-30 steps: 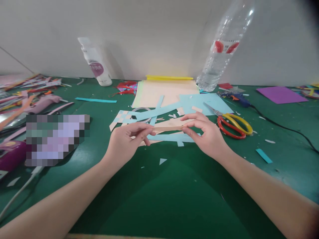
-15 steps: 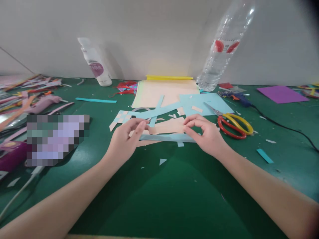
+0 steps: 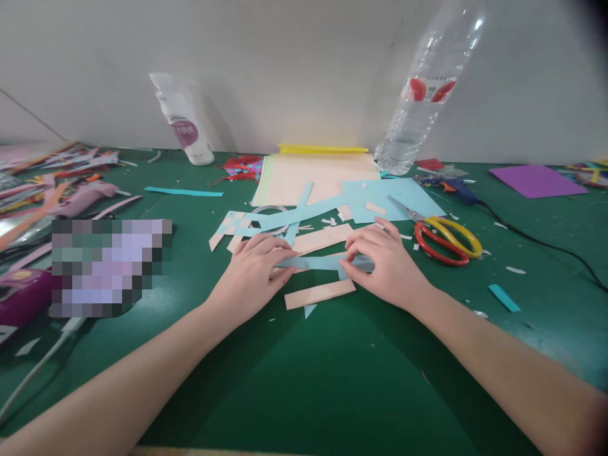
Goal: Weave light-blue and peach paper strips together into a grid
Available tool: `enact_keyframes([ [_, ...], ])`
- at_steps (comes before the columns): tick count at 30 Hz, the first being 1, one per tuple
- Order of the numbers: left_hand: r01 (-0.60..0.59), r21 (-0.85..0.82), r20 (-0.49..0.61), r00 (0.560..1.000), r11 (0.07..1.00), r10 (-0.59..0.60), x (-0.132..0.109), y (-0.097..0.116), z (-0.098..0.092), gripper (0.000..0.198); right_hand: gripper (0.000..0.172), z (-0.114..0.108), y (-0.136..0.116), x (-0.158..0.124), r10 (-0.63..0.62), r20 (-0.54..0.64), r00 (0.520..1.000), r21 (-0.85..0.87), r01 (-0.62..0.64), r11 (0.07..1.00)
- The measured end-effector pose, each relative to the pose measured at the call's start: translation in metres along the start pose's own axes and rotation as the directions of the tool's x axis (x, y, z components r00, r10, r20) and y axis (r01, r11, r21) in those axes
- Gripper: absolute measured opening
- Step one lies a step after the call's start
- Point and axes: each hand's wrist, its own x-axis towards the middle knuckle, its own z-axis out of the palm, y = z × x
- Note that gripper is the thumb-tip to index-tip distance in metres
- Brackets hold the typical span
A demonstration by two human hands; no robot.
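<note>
My left hand [image 3: 254, 272] and my right hand [image 3: 384, 263] rest on the green table, both pinching a light blue paper strip [image 3: 316, 261] stretched between them. Just in front of it a peach paper strip [image 3: 319, 294] lies loose on the table. Behind the hands lie more peach strips [image 3: 323, 237], long blue strips [image 3: 294, 215] and a small blue-and-peach woven patch [image 3: 232, 223].
Red-and-yellow scissors [image 3: 444, 237] lie right of my right hand. A stack of coloured paper [image 3: 313, 174], a clear plastic bottle [image 3: 422, 95], a white glue bottle [image 3: 183, 120], a glue gun [image 3: 451, 187] with black cord and purple paper [image 3: 536, 180] sit behind. Paper scraps and a pink glue gun [image 3: 80, 196] lie left.
The peach strip I held up between both hands now lies on the table in front. Both hands dropped to the table and took hold of the light blue strip.
</note>
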Motion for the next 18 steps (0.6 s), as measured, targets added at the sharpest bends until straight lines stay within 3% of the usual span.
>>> enact_keyframes([
  [3,0.003,0.002,0.025,1.000,1.000,-0.003,-0.0001,-0.0005,-0.0004,0.016,0.008,0.0019,0.0020,-0.0001,-0.001,0.042,0.999,-0.010,0.001,1.000],
  [12,0.005,-0.047,0.046,0.999,0.999,-0.003,-0.0002,0.0008,-0.0016,0.007,0.011,0.0038,0.0061,-0.0003,0.010,0.139,0.990,0.012,-0.012,1.000],
  [18,0.017,-0.025,0.046,0.999,1.000,-0.016,-0.0004,0.0003,-0.0037,0.011,0.006,0.0054,0.0071,0.0000,0.043,0.142,0.989,0.081,-0.055,0.995],
])
